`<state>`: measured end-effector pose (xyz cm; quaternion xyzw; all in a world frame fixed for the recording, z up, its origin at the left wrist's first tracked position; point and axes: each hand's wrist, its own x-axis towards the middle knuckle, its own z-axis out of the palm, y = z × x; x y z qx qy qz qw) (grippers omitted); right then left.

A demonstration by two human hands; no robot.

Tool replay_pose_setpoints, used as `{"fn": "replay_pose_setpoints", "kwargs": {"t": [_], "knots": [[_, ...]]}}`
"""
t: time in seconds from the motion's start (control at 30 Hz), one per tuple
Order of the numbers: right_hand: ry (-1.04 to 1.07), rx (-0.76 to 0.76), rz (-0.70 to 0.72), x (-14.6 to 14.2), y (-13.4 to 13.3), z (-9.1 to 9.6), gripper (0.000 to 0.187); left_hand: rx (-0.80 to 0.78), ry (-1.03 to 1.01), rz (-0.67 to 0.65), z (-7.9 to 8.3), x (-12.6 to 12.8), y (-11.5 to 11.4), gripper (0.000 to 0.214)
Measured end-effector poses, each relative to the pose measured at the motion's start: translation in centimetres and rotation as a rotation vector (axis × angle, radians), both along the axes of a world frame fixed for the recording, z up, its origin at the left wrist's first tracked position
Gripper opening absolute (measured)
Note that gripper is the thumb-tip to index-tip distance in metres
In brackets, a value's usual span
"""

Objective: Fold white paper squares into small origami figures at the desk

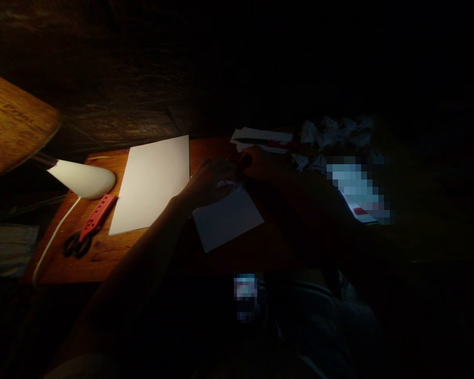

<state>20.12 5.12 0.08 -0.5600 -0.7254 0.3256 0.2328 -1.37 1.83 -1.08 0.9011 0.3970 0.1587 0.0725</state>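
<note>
A small white sheet of paper (pixel 228 218) lies on the wooden table in front of me, its far end curled up under my fingers. My left hand (pixel 215 176) reaches over that far end, with its fingers closed on the paper. Close beside it, my right hand (pixel 258 162) is closed at the same far corner; its fingertips are hard to make out in the dark. To the left lies a stack of larger white paper (pixel 154 187). Just beyond my right hand, a knife (pixel 253 141) with a dark blade and reddish handle rests on white paper pieces (pixel 264 134).
A lamp with a white base (pixel 87 179) and brown shade (pixel 16 121) lights the left side. Scissors (pixel 77 245) with black handles and a red perforated cover lie near its cord. At right are several folded white paper pieces (pixel 335 129) and a glowing, blurred screen (pixel 357 189).
</note>
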Motion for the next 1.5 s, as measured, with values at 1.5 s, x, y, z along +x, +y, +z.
{"fn": "replay_pose_setpoints", "kwargs": {"t": [1.5], "knots": [[-0.058, 0.368, 0.48, 2.7, 0.9, -1.6, 0.016, 0.02, -0.054, 0.041, 0.1, -0.5, 0.3, 0.02]]}}
